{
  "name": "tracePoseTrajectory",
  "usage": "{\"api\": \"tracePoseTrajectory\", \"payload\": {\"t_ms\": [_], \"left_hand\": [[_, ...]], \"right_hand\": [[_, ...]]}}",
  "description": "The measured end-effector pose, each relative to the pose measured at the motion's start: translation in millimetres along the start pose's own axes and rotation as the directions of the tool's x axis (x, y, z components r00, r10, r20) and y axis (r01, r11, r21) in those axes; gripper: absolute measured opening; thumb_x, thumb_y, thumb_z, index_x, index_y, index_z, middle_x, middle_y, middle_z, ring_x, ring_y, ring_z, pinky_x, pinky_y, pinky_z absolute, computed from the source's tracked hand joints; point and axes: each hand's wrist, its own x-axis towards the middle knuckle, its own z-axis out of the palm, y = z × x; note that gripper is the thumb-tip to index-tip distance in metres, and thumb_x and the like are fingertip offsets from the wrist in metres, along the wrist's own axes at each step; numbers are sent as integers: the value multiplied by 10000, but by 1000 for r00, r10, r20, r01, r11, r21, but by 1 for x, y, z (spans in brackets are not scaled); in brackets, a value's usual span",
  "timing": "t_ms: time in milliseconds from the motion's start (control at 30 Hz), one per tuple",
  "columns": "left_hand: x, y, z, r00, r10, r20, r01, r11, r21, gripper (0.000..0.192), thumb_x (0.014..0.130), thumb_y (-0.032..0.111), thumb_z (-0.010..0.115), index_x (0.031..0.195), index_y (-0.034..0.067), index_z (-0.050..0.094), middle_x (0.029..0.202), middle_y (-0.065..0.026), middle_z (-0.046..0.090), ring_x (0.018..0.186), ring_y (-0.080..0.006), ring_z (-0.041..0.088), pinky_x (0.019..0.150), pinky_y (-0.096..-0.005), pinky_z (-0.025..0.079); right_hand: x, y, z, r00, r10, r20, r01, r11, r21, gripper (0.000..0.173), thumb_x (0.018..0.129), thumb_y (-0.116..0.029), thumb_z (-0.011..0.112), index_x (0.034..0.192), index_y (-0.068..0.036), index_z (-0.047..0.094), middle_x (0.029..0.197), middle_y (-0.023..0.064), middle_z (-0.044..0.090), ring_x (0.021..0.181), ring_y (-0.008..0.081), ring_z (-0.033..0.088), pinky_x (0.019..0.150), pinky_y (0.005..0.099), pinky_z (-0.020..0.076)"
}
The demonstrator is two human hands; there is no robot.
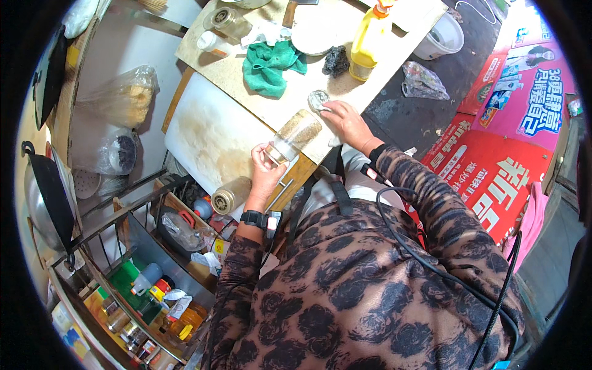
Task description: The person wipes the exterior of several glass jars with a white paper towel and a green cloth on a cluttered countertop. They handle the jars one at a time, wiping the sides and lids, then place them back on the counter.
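Observation:
A clear jar with brown granular contents [298, 134] is tilted above the table, its near end gripped by the fingers of my left hand [268, 167]. At the small round grey-white item [318, 100] on the table, perhaps a lid or a pad, the fingertips of my right hand [344, 121] touch its edge. Beyond it lie a green cloth [273, 67] and a dark scouring pad [336, 61]. Close to my left wrist, a second jar [231, 195] lies at the corner of the stained white board [212, 125].
A yellow pump bottle [368, 44], a white plate [314, 27], a cleaver [290, 13] and more jars [231, 24] occupy the far table. On the left stands a rack of bottles [187, 323] beside a wok [48, 199]. A white bucket [439, 37] is on the floor at right.

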Motion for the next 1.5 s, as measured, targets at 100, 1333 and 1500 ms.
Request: {"api": "tracePoseTrajectory", "payload": {"t_ms": [100,1333,1500], "left_hand": [[-4,-6,0,999,-28,-24,27,999,-45,744,809,-24,801,1332,124,292,1364,-111,441,1252,-223,504,1072,-387,466],[81,-26,62,985,-141,101,128,983,131,676,884,107,790,1438,-9,420,1321,-119,603,1168,-192,615,1003,-335,499],[46,0,78,986,-140,-92,130,986,-103,646,898,194,797,1362,61,368,1244,-109,531,1098,-214,601,892,-369,568]], "right_hand": [[19,-1,-2,954,296,-50,-285,946,156,311,880,-26,630,1188,-59,655,1183,149,611,1160,351,566,996,424,475],[46,19,-3,752,647,-129,-484,674,559,273,1059,-171,532,1261,-11,622,1105,110,674,1031,197,616,924,317,494],[33,20,4,691,721,54,-585,514,628,276,1054,-138,482,1262,-4,604,1024,61,651,935,138,571,855,294,490]]}}
